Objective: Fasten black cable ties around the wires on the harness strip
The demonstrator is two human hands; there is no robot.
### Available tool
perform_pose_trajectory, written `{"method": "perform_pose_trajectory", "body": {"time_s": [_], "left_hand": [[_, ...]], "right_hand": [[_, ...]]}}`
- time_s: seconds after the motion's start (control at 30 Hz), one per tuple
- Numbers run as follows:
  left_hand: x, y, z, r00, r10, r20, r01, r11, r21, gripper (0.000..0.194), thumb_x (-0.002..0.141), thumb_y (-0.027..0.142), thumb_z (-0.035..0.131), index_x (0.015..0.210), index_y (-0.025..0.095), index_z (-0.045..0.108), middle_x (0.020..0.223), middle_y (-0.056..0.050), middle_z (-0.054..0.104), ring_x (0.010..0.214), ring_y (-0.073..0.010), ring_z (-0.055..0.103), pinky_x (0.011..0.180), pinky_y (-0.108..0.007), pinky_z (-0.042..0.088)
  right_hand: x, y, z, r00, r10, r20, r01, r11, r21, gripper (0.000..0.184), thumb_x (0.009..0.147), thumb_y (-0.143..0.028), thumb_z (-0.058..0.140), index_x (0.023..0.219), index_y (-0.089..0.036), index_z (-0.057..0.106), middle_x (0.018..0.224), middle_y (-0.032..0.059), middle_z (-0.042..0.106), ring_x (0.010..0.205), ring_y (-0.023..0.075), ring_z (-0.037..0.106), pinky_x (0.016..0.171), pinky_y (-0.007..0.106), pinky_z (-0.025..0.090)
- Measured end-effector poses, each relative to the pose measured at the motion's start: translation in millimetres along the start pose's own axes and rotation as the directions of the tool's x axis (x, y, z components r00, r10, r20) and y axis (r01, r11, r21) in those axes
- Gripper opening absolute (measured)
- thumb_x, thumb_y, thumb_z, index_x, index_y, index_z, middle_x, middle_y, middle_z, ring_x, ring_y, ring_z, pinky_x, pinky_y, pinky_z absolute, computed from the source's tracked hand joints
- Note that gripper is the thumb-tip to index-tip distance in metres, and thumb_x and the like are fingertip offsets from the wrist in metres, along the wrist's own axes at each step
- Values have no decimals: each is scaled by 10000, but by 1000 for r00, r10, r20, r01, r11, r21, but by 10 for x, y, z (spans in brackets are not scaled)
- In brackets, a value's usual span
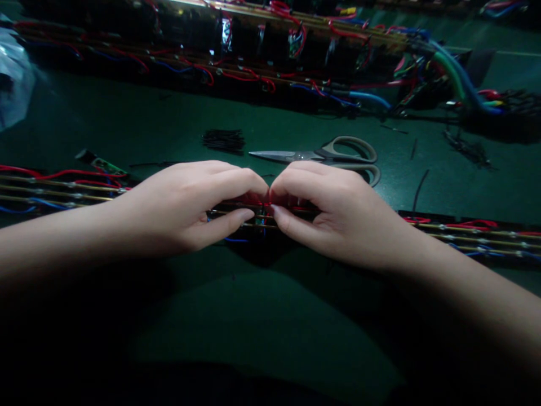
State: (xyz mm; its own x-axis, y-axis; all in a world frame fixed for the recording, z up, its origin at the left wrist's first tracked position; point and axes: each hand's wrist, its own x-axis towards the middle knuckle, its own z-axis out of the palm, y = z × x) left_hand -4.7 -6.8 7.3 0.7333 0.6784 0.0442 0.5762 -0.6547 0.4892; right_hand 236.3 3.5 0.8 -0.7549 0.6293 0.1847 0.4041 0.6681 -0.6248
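Both hands meet at the middle of a long, narrow black strip with brass-coloured rails and red and blue wires (262,219), which runs left to right across the near part of the green, smooth counter (127,118). The strip lies directly under and between the fingers.

Left hand (188,203): fingers curled, thumb low over the rails, narrow gap to the index finger. Right hand (338,206): index finger and thumb close together by a thin red wire (264,203). Index fingertips of both hands meet or nearly so. Cannot tell whether either hand grips the wire.

Just beyond: steel scissors with grey-and-black looped handles (313,155), blades together, tip pointing left; left of them, a bundle of thin, straight black pieces (223,141). Farther off, a larger dark assembly with brass-coloured rails and looping wires (236,66). Far left, a crinkled translucent plastic bag (14,79).
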Motion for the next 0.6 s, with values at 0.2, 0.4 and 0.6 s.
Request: {"method": "perform_pose_trajectory", "body": {"time_s": [0.2, 0.4, 0.6], "left_hand": [[1, 2, 3, 1000, -12, -1, 12, 1000, -28, 258, 989, 312, 490, 1133, 240, 692, 1020, -22, 752, 904, -184, 689, 811, -273, 529], [-5, -4, 8, 999, 27, -29, -28, 999, -28, 220, 1005, 285, 506, 1118, 223, 684, 1045, -17, 754, 932, -177, 701, 806, -257, 522], [-3, -8, 4, 999, 35, -32, -36, 999, -36, 198, 1004, 272, 508, 1088, 212, 677, 1071, -36, 752, 957, -181, 706, 812, -261, 522]], "right_hand": [[-2, 0, 0, 1000, -10, -2, 10, 1000, 5, 118, 957, -173, 555, 860, -177, 622, 823, 25, 620, 756, 158, 542, 681, 297, 384], [1, 2, 4, 1000, -14, 0, 14, 1000, 7, 119, 972, -199, 578, 870, -167, 630, 826, 23, 621, 754, 154, 545, 682, 294, 385], [-5, 2, 3, 1000, -12, -3, 12, 1000, 12, 106, 959, -179, 581, 865, -166, 628, 825, 22, 616, 758, 155, 544, 682, 294, 381]]}}
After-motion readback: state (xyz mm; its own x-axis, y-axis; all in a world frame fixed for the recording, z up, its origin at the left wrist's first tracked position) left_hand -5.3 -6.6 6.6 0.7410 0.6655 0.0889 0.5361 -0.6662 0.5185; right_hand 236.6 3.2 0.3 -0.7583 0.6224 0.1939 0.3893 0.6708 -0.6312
